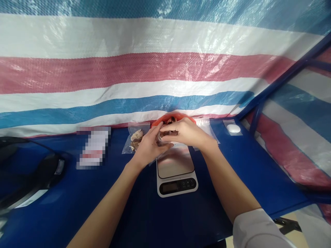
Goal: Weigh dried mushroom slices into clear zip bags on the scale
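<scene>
My left hand (151, 144) is beyond the kitchen scale (176, 165), fingers curled round a clear plastic bag (159, 137) that is mostly hidden. My right hand (184, 132) reaches in from the other side, its fingers bent down at the bag's mouth. Brown dried pieces show between the two hands, but what the right fingers grip is hidden. Just behind them lies an orange-red plastic bag (190, 119) with dark and pale dried pieces (171, 120) in it. The scale has a white body, and its display looks dark.
Left of my hands lies a zip bag (136, 136) of pale dried chunks. Clear flat bags (207, 129) and a small bag with a white oval object (233, 128) are to the right. Black equipment (49, 168) stands at the left. A striped tarp (155, 69) hangs behind the blue table (258, 172).
</scene>
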Demonstrator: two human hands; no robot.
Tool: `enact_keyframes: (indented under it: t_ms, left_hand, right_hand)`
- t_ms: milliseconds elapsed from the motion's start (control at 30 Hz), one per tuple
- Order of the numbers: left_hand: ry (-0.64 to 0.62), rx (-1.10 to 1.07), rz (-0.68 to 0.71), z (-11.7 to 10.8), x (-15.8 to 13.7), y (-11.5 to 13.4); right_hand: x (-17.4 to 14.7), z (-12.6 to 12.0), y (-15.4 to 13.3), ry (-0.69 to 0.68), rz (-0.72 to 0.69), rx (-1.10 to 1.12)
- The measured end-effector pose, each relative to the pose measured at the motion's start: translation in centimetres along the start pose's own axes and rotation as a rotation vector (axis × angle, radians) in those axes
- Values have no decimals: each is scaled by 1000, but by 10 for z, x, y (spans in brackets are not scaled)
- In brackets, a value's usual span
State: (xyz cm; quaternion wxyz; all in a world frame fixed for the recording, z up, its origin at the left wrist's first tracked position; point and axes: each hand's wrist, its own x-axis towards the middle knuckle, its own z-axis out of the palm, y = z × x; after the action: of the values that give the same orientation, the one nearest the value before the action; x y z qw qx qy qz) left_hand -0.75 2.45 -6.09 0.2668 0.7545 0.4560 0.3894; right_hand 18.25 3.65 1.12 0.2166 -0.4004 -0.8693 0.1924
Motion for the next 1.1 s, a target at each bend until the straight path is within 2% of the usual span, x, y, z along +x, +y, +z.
enact_keyframes:
  t_ms: [100,233,333,400,533,667,900,1100]
  left_hand:
    - [14,17,19,1,0,-1]
    - [122,29,82,-1,1,-1]
    - [156,27,41,-6,3,0]
    - [186,16,-8,-10,3,1]
    - [246,-6,-32,-17,3,2]
    - [243,18,2,-20,4,1]
    - [223,60,11,-21,4,-5]
    - [210,44,-8,-20,3,-3]
  right_hand:
    - [0,0,2,14,-32,41]
    - [-5,-7,13,100,-75,138]
    - [-11,-16,26,170,-21,180]
    - [-13,-19,37,166,53,174]
    - [-12,-17,54,71,177,48]
    - [-5,-4,57,-23,241,-101]
    - [12,19,38,-20,393,-368]
    - [18,34,30,-18,480,-465]
